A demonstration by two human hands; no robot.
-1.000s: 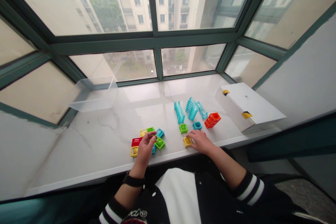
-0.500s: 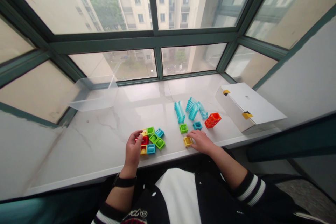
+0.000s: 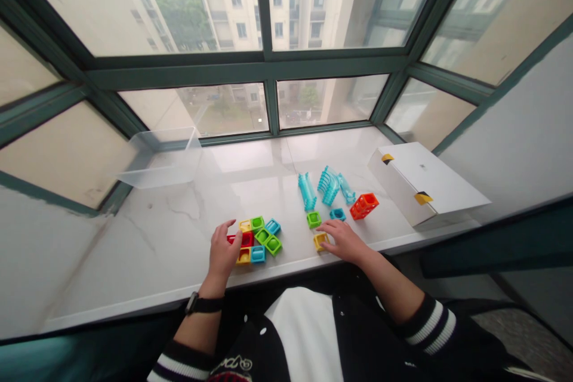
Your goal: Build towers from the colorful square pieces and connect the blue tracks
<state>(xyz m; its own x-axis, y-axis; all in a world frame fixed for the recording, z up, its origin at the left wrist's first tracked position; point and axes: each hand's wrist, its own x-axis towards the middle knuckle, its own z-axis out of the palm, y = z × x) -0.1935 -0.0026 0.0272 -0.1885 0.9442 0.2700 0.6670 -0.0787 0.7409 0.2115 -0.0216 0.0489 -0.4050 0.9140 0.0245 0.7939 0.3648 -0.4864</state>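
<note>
My left hand (image 3: pixel 222 249) is at the left end of a cluster of plastic blocks, its thumb and fingers apart around the end of a red block (image 3: pixel 248 240). Part of that block is hidden behind the hand. Against it lie yellow blocks (image 3: pixel 243 256), blue blocks (image 3: pixel 258 254) and green blocks (image 3: pixel 273 245). Farther right, my right hand (image 3: pixel 342 239) has its fingers spread over the near side of a single yellow block (image 3: pixel 320 243); whether they touch it I cannot tell. Just beyond sit a green block (image 3: pixel 314 219) and a blue block (image 3: pixel 337 214).
Translucent blue track pieces (image 3: pixel 307 191) lie farther back, with a red-orange block tower (image 3: pixel 364 206) to their right. A white box (image 3: pixel 430 182) stands at the right and a clear plastic bin (image 3: pixel 161 176) at the back left. Windows border the white sill (image 3: pixel 147 250).
My left hand has shifted a little left, uncovering more of the red and yellow blocks. My right hand stays by the single yellow block with its fingers slightly more parted.
</note>
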